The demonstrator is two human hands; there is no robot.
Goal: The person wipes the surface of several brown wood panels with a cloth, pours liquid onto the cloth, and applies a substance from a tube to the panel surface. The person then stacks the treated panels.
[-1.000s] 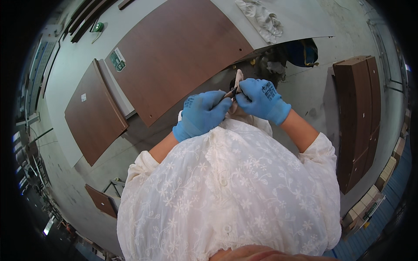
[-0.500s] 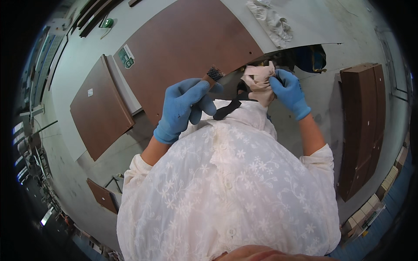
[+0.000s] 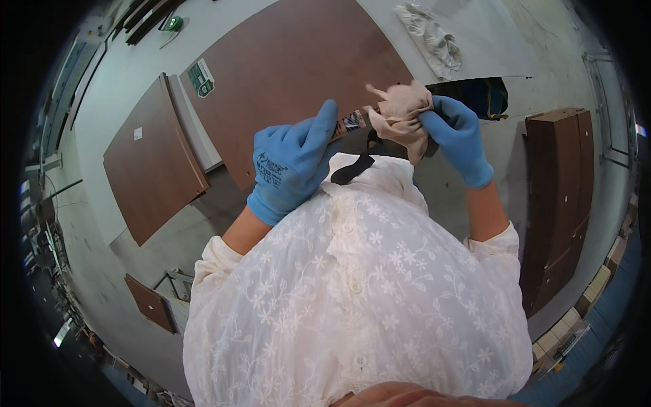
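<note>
The left hand (image 3: 291, 159), in a blue knitted work glove, is closed around a short, flat tool with a brown handle and a dark, mottled end (image 3: 352, 121); the index finger lies stretched out while most of the handle is hidden behind the glove. The right hand (image 3: 461, 139), gloved alike, pinches a crumpled beige cloth (image 3: 403, 112) between thumb and fingers, the loose folds hanging toward the left. Half a second ago the two hands were farther apart, with the tool angled up and away; now it points across the body at the cloth, and its dark end sits right by the folds. Whether the two touch cannot be told from this angle. The change seems to bring tool and cloth together as one working pair, held in the air in front of the white embroidered shirt (image 3: 359, 271), by the near edge of a large, reddish-brown wood-look panel (image 3: 291, 68). Neither hand appears to press on that panel, which lies on a pale grey tabletop (image 3: 485, 30). Farther up the tabletop lies a crumpled white cloth (image 3: 434, 44), well apart from both hands, and a green tape measure (image 3: 175, 24) rests at upper left.
</note>
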